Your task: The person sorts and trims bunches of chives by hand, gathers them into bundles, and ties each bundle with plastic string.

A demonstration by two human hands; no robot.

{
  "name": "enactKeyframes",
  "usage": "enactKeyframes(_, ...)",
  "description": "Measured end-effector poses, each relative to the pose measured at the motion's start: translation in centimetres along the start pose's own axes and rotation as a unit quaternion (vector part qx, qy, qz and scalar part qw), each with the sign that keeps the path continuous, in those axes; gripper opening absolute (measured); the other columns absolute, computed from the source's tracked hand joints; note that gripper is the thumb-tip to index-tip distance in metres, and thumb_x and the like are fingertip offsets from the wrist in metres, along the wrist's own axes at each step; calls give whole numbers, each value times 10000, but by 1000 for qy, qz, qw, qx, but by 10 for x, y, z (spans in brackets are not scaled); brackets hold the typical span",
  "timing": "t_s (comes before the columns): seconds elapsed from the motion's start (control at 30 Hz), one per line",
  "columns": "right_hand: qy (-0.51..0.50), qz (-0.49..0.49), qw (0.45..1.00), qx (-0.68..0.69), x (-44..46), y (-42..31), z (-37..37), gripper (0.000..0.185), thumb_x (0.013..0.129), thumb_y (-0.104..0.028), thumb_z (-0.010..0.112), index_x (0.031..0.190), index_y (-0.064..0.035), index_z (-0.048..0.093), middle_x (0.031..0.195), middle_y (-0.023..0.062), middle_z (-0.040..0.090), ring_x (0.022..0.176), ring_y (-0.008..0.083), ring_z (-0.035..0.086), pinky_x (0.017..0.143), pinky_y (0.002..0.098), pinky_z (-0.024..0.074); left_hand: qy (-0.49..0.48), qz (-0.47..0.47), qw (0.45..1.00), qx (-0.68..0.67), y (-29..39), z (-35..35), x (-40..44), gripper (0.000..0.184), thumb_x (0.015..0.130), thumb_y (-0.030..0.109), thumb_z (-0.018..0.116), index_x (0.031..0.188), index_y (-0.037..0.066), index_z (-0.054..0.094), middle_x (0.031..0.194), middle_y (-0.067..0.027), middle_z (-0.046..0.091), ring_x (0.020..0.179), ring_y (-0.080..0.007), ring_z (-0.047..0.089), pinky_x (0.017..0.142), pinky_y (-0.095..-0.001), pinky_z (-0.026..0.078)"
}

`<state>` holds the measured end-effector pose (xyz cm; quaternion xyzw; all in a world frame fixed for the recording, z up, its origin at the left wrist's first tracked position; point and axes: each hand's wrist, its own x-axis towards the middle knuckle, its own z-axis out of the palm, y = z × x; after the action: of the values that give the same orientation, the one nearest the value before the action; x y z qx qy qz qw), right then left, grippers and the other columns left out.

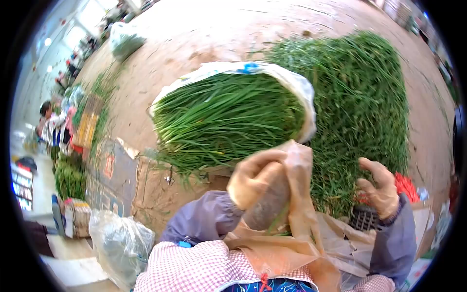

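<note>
The left hand [255, 180] is pinching a tan plastic sheet [299, 177] above the lap, while the right hand [380, 190] is hovering near a heap of loose greens [360, 102], its fingers spreading, seemingly holding nothing. Long green stalks [228, 114] are lying lined up in a white bag [309, 102] straight ahead, so that layering is looking largely done; the tangled heap beside it is remaining unbagged.
</note>
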<state>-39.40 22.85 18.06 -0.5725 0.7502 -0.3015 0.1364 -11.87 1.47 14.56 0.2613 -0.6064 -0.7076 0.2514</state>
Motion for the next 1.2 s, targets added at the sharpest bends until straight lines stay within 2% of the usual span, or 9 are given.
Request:
enactKeyframes(0.13,-114,-169,978,35,139,-90,95,476,798,-105,720,1254,-44,596,1062,181,647,968,365,623,859,411,515,364,88,925,67,-10,-133,-27,192,955,79,582,1116,1,653,966,-92,707,885,-137,657,831,-264,520)
enactKeyframes(0.23,-134,-319,938,2,211,-146,181,656,776,-180,752,1366,-64,491,1234,176,584,1178,355,547,1031,438,429,517,143,839,86,-35,-229,-39,226,954,80,569,1159,20,643,1037,-116,696,930,-158,650,841,-289,527)
enactKeyframes(0.37,-130,-405,894,-141,267,-188,283,933,759,-216,764,1530,-125,246,1448,189,415,1356,377,394,1150,501,270,498,-8,818,288,-35,-301,-31,377,953,185,591,1276,-6,561,1166,-178,649,1087,-224,623,958,-334,516)
enactKeyframes(0.5,-128,-412,871,-236,281,-197,336,904,821,-147,674,1561,-193,156,1467,201,384,1360,378,383,1150,521,255,375,16,916,142,-85,-350,-21,480,974,157,576,1399,-28,449,1253,-173,602,1131,-239,596,994,-324,480)
enactKeyframes(0.7,-80,-403,883,-228,279,-189,344,751,875,-77,528,1545,-193,210,1322,152,463,1220,337,473,1109,537,315,314,60,945,-66,-117,-367,-28,497,988,99,532,1454,5,386,1352,-161,537,1212,-215,544,1024,-323,445)
enactKeyframes(0.83,-46,-405,851,-329,277,-198,353,952,679,-109,754,1509,-151,290,1218,134,512,1148,337,515,1097,544,328,279,97,951,-94,-126,-369,-29,521,990,96,528,1474,13,354,1402,-156,498,1281,-216,490,1064,-319,407)
enactKeyframes(0.9,-104,-415,878,-216,290,-196,343,720,765,-77,664,1435,-100,401,1059,116,572,1031,314,564,1031,529,388,286,83,949,-105,-118,-367,-29,503,991,108,531,1460,10,379,1374,-153,525,1264,-221,507,1064,-327,411)
enactKeyframes(1.0,-159,-397,902,-60,309,-190,322,838,569,-77,811,1338,-78,479,997,127,583,977,335,574,963,457,439,318,67,945,-28,-109,-368,-42,446,981,117,549,1404,6,460,1327,-162,565,1242,-233,532,1064,-337,421)
enactKeyframes(1.2,-163,-187,911,329,317,-182,292,671,727,92,750,1339,-40,506,1219,73,625,1104,143,596,979,280,469,558,127,787,232,-49,-304,-63,333,896,67,601,1218,-21,601,1158,-170,651,1068,-258,622,928,-364,497)
